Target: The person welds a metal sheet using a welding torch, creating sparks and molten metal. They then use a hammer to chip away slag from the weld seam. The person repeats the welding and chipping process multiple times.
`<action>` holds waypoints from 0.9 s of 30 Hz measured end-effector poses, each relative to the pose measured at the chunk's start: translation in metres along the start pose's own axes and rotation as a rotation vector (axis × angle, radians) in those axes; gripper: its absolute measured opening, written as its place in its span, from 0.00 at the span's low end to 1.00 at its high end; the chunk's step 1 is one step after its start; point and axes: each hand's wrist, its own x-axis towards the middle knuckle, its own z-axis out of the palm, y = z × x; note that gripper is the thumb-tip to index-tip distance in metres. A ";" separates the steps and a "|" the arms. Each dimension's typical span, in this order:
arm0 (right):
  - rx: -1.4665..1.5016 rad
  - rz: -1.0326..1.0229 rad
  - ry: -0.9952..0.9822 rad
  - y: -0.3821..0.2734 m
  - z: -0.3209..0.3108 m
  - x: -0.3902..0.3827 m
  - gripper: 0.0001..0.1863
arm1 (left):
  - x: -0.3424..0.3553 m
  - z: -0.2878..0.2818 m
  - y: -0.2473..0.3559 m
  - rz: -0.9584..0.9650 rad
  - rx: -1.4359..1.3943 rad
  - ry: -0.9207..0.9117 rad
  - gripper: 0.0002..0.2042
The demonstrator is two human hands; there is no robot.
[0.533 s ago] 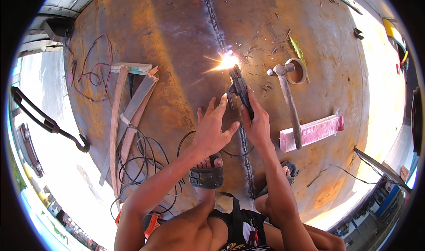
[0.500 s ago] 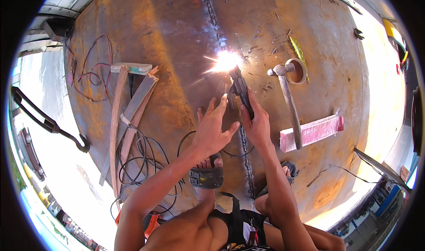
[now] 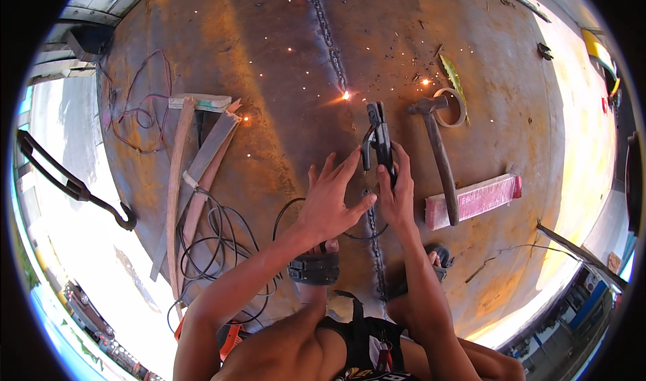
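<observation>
The right hand (image 3: pixel 398 199) is wrapped tight around the handle of one black clamp-jawed welding electrode holder (image 3: pixel 380 139), which points away from the hands toward a glowing spot (image 3: pixel 346 95) on the rusty steel plate (image 3: pixel 269 58); the left hand (image 3: pixel 328 199) is spread open, fingers apart, its fingertips just beside the holder; one steel hammer (image 3: pixel 439 149) lies right of the hands, across one pink block (image 3: pixel 474 199).

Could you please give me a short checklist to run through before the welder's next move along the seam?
1. Right hand grips electrode holder: ok.
2. Left hand off the holder, open beside it: ok.
3. Rod in the holder's tip: cannot tell.
4. Hands gloved: not ok, both bare.
5. Hammer off the weld seam: ok.
6. Sandalled feet away from the sparks: ok.
</observation>
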 end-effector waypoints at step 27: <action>-0.174 -0.160 -0.024 0.001 0.013 0.012 0.28 | -0.005 0.002 -0.009 -0.035 0.017 0.037 0.49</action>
